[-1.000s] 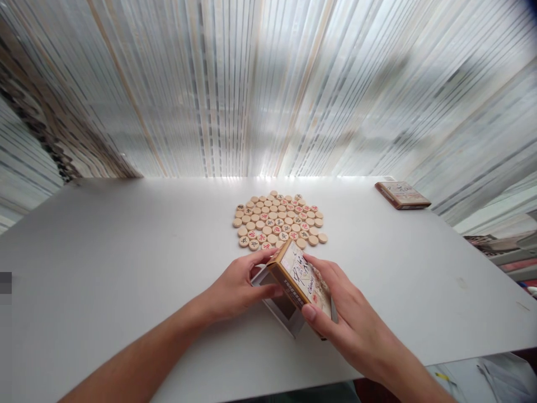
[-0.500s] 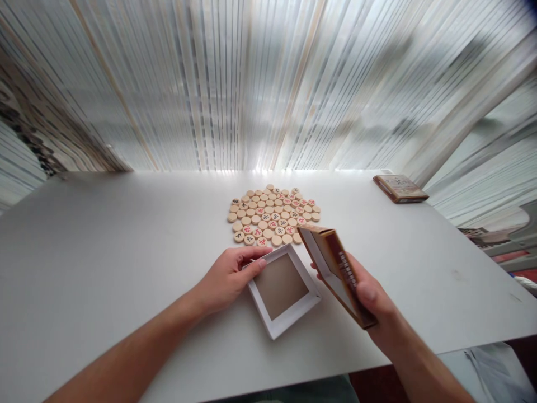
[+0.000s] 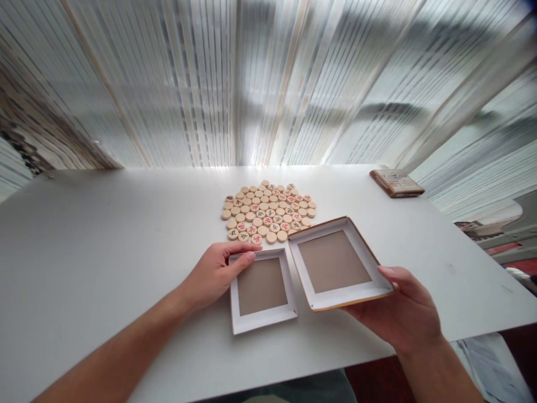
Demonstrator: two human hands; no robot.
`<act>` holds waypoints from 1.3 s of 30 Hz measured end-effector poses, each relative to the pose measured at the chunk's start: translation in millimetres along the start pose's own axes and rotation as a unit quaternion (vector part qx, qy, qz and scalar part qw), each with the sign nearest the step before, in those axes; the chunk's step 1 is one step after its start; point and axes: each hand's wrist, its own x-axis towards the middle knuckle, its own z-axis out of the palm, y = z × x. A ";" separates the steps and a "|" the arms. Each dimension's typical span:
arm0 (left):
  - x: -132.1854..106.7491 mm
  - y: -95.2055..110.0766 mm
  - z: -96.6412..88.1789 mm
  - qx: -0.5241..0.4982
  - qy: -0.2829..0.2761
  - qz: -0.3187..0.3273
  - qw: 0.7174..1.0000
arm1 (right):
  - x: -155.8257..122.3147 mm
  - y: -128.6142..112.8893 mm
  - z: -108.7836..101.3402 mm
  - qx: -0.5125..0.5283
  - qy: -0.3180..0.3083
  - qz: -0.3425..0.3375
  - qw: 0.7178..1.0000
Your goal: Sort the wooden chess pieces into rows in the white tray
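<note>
Both white-walled, brown-floored, tray (image 3: 261, 285) in left grip (image 3: 212, 274), lid (image 3: 333, 260) in right grip (image 3: 405, 313)

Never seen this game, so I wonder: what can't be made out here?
Head view, all:
- Marks on the wooden pieces: too small to read.
- Outer face of the lid: faces down; right hand fingers hidden beneath it.
- Label on the far box: too small.
- Whether the left hand grips the tray: curled fingers hide the contact.

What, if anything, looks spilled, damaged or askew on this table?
Nothing stands out. The wooden discs lie flat in one tidy cluster; the left hand holds the tray, the right hand holds the lid inside up. Both look undamaged.
</note>
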 end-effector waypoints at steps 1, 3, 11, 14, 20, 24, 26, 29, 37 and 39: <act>-0.1 0.8 0.3 0.009 0.003 0.004 1.000 | 0.5 0.0 -0.8 -0.026 0.010 0.007 1.000; -0.4 2.5 0.7 0.036 0.017 0.016 0.999 | 1.7 -0.8 -1.5 -0.057 0.012 0.023 0.998; -2.4 4.9 -0.2 0.153 0.078 0.078 0.982 | 2.8 0.9 -3.3 -0.002 0.118 0.058 0.991; -2.3 4.6 -0.3 0.188 0.094 0.102 0.972 | 0.4 -0.1 -10.1 -0.001 0.155 0.033 0.987; -0.7 -3.8 -0.5 0.234 0.111 0.129 0.957 | 8.7 -15.3 -67.3 -0.141 0.223 -0.074 0.962; 2.3 -11.3 0.5 0.239 0.113 0.136 0.955 | 29.5 -44.4 -142.2 -0.186 0.310 -0.094 0.928; 4.1 -13.5 0.8 0.244 0.114 0.135 0.954 | 41.9 -63.2 -181.9 -0.212 0.360 -0.086 0.904; 6.8 -15.4 0.4 0.249 0.119 0.139 0.951 | 61.1 -90.0 -233.6 -0.241 0.416 -0.062 0.874; 9.1 -16.0 -2.2 0.263 0.127 0.120 0.949 | 91.8 -118.6 -306.7 -0.314 0.486 -0.063 0.813; 8.9 -14.3 -2.7 0.268 0.121 0.108 0.950 | 93.8 -118.3 -314.2 -0.336 0.490 -0.054 0.802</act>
